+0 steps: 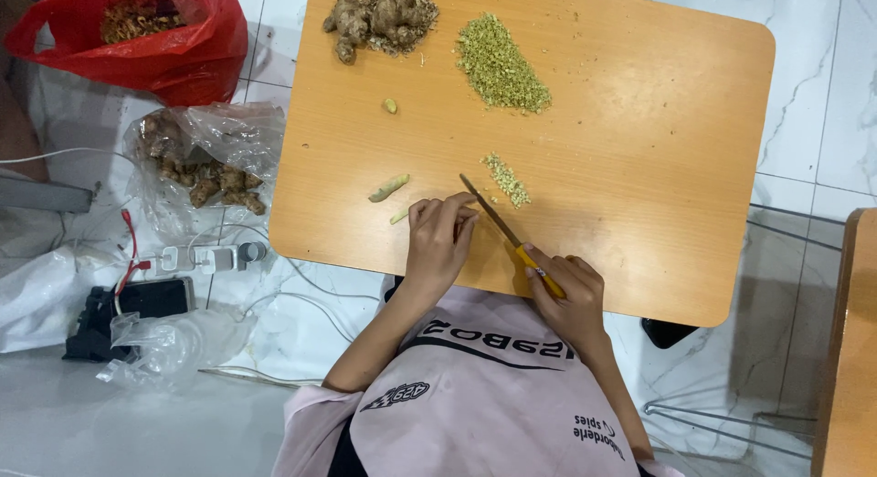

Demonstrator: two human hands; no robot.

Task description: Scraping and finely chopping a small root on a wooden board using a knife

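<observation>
On the tabletop (639,166) beside the red bag (174,47) and clear bag (210,157), my right hand (566,294) fingers grip the knife (498,223); left hand (438,239) fingers curl, pinning a ginger piece I can't see

- We see a red plastic bag (137,38) of shreds on the floor
- A clear bag of roots (206,171) beside it
- A white power strip (206,258) below, near a black device (128,312)

Bright, even indoor light falls from above, throwing only soft, short shadows under the table (694,121), with mild glare on the glossy floor tiles (822,93); focus is sharp throughout.
</observation>
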